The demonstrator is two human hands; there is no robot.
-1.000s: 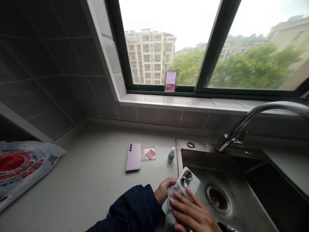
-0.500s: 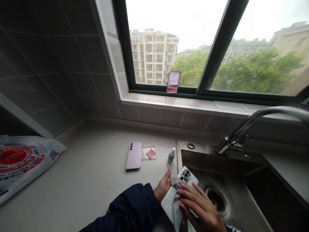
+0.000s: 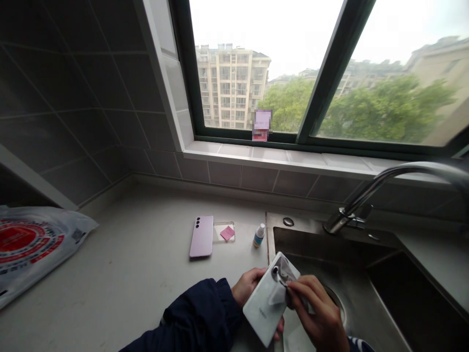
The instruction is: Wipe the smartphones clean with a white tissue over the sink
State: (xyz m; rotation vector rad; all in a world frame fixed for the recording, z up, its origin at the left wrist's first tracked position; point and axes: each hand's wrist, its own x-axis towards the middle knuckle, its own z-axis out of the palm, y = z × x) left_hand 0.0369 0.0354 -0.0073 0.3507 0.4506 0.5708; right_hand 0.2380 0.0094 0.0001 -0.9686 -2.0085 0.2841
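A white phone [image 3: 264,313] is tilted, back side up, near the front left edge of the sink. My left hand [image 3: 249,287] grips it from the left, with fingertips showing past its lower right edge. My right hand [image 3: 318,309] pinches a thin grey cloth [image 3: 277,293] against the phone's back, beside the camera lenses, which the cloth partly covers. On the counter to the left lies a lilac phone [image 3: 202,237], back side up. Beside it is a clear phone case [image 3: 220,236] with a pink folded piece [image 3: 227,233] on it. A small spray bottle [image 3: 259,235] stands upright by the sink.
The steel sink [image 3: 270,222] has a drain and takes up the right side. A chrome faucet [image 3: 340,218] arches over it. On the left, a printed plastic bag [image 3: 78,226] lies on the counter [image 3: 120,274]. A window sill [image 3: 234,151] runs behind.
My right hand has gone from lying spread over the cloth to pinching it near the camera lenses. The cloth has bunched up there, baring the phone's lower back. My left thumb has lowered onto the phone's edge.
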